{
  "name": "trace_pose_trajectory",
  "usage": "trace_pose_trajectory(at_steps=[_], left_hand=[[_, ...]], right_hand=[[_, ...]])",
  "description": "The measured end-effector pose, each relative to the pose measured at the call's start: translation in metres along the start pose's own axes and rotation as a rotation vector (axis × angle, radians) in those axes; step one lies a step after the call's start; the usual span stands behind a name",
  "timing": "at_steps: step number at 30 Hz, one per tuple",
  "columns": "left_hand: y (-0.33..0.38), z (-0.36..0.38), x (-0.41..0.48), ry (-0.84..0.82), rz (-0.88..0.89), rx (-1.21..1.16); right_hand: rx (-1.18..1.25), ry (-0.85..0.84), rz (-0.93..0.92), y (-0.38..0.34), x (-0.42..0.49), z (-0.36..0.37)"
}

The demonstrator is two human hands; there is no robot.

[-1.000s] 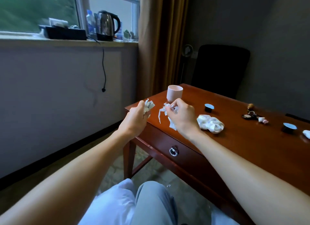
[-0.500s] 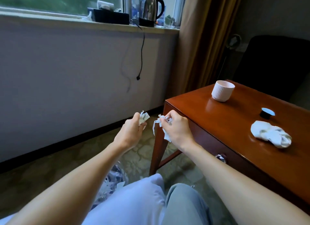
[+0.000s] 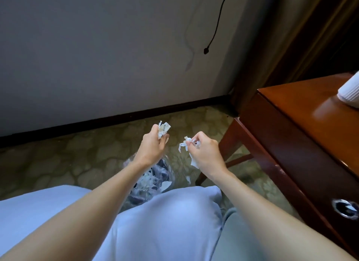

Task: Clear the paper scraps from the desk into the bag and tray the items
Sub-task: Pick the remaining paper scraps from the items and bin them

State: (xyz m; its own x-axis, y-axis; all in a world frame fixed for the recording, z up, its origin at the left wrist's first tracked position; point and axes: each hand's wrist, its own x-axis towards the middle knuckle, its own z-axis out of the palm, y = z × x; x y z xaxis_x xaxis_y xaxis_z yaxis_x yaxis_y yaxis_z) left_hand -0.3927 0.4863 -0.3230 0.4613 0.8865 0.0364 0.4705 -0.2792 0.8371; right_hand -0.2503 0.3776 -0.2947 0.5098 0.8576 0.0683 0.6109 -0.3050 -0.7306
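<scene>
My left hand grips a crumpled printed paper scrap above the floor. My right hand pinches several torn white paper scraps, and one strip hangs below its palm. Both hands hover over a clear plastic bag on the carpet, partly hidden by my left forearm and my knee. Paper scraps lie inside the bag. One small white scrap shows just right of the bag. The wooden desk stands to the right, apart from both hands.
A pale ribbed cup sits at the desk's far edge. The desk drawer has a metal ring pull. A black cord with a plug hangs on the wall. A brown curtain hangs behind the desk. Patterned carpet covers the floor.
Both hands carried their paper scraps off the desk, leftward and down over the floor. The view turned down and left, so the bag came into sight and most of the desk left it.
</scene>
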Motion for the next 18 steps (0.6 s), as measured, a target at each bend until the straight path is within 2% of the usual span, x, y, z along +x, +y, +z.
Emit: trace_pose_trajectory(at_steps=[6,9,14,18], left_hand=[[-0.059,0.01,0.004,0.072,-0.103,-0.028],[-0.088,0.014,0.009,0.17,-0.199,-0.075],[-0.132,0.026,0.01,0.211,-0.281,-0.123],[-0.162,0.03,0.013,0.248,-0.374,-0.139]], right_hand=[[-0.033,-0.137,0.019,0.014,0.012,0.065],[-0.011,-0.14,0.04,0.019,0.018,0.094],[0.059,-0.118,0.067,0.026,0.025,0.134],[0.099,-0.137,0.183,0.041,0.025,0.166]])
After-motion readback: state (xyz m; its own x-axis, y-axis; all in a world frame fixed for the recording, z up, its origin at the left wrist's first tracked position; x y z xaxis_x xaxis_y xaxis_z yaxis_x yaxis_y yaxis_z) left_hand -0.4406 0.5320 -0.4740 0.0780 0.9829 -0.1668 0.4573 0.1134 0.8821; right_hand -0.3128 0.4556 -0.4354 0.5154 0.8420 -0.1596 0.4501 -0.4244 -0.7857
